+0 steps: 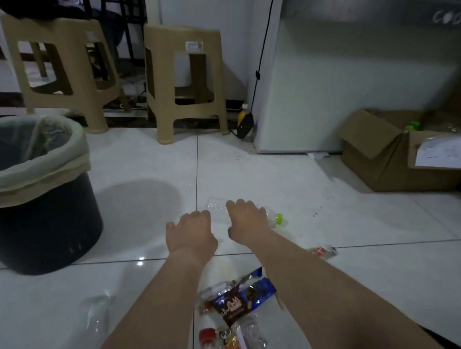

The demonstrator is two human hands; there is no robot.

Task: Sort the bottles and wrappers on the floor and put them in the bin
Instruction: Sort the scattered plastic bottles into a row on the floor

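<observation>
The right hand is lying knuckles-up over the middle of a clear bottle. Its fingers are bending down past the far side, where they are hidden, so I cannot tell whether it is gripping or only touching. The left hand is hovering just beside the bottle's bottom end, its fingers also curling out of sight, and its hold cannot be told either. It is probably placed there to steady that end while the other hand takes the body. The bottle is lying flat on the white floor, between the two hands and partly under the right one. Its long axis is running from far-left to near-right, with the green cap pointing right and sticking out past the right wrist. The black bin with its bag liner is standing open to the left, near enough for a short carry. Closer to the person, between the forearms, a heap of wrappers and a red-capped bottle are lying, with another scrap off to the right.
</observation>
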